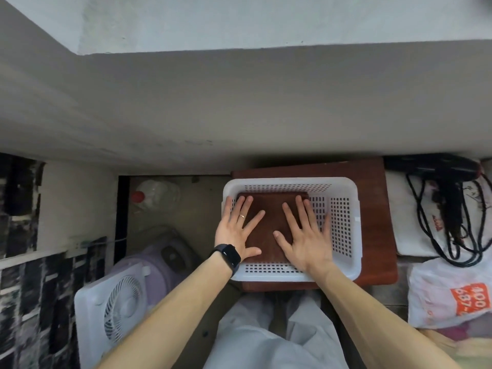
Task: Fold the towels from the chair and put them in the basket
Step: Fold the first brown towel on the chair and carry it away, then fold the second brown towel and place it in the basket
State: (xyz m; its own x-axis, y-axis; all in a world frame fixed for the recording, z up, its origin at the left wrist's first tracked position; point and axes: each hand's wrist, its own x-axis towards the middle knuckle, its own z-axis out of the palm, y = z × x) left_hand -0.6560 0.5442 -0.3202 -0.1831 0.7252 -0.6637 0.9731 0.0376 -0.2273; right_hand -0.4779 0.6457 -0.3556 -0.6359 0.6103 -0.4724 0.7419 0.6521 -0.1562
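A white perforated plastic basket stands on a reddish-brown wooden surface. Inside its left half lies a folded dark brown towel. My left hand, with a ring and a black wrist watch, presses flat on the towel's left side with fingers spread. On the towel's right side my right hand lies flat too, its outer fingers reaching over the basket's bare floor. The chair is not in view.
A white box fan and a purple appliance stand on the floor at the left. A clear bottle with a red cap is behind them. At the right lie a black hair dryer with cable and a white plastic bag.
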